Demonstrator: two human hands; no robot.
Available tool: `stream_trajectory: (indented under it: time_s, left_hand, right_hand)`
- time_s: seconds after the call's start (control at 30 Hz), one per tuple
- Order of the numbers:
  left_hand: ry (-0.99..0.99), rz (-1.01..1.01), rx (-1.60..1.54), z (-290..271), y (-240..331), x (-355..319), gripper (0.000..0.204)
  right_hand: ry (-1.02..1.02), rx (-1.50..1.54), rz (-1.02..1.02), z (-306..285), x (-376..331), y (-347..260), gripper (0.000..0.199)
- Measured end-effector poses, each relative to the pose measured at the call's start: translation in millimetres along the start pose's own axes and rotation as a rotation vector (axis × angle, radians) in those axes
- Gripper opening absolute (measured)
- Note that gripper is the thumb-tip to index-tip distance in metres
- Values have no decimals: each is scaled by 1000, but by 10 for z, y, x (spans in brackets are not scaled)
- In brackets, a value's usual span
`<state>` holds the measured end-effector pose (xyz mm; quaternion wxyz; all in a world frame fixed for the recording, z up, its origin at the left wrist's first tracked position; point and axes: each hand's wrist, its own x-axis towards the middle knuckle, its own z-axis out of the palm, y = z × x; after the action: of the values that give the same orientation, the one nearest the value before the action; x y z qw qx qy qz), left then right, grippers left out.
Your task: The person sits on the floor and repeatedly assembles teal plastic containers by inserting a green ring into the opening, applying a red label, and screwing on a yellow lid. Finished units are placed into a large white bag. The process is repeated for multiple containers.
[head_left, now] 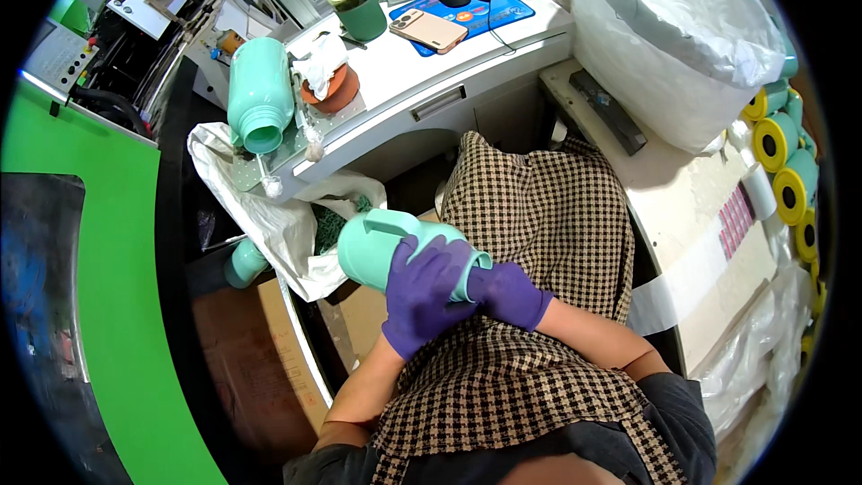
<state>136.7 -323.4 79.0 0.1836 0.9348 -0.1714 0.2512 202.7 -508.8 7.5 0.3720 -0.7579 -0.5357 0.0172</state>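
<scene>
Frame centre: my left hand point(424, 295) grips the mint-green handled jug point(363, 256); my right hand point(514, 295), closure unclear, meets its mouth point(485, 260). Likely rim-working step; next calls for steady support.

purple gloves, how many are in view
2: one on the left hand, gripping the mint-green jug; one on the right hand, at the jug's open end. No others are visible.

Fingertips of the right grip point(514, 295) are hidden at the open end of the teal jug point(361, 251), whose side the left grip point(426, 292) partly covers, the dark rim cuts off yellow-ended containers point(791, 194) at right, and the pink sheet's point(736, 221) markings are too small to tell.
</scene>
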Motion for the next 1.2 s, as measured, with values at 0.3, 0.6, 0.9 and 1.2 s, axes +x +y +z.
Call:
stream_trajectory:
  time_s: [0.3, 0.6, 0.9, 1.2]
  left_hand:
    - [-70, 29, 59, -37, 101, 147, 67]
    - [-61, 33, 160, -14, 194, 82, 62]
    - [-2, -407, 50, -143, -261, -110, 92]
    - [153, -353, 71, -99, -178, -940, 79]
  right_hand:
    - [-49, -33, 146, -415, -8, -330, 54]
    - [72, 44, 141, -549, -254, -384, 34]
    - [362, 2121, 650, -891, -591, -359, 22]
    - [223, 245, -207, -1282, 444, -646, 17]
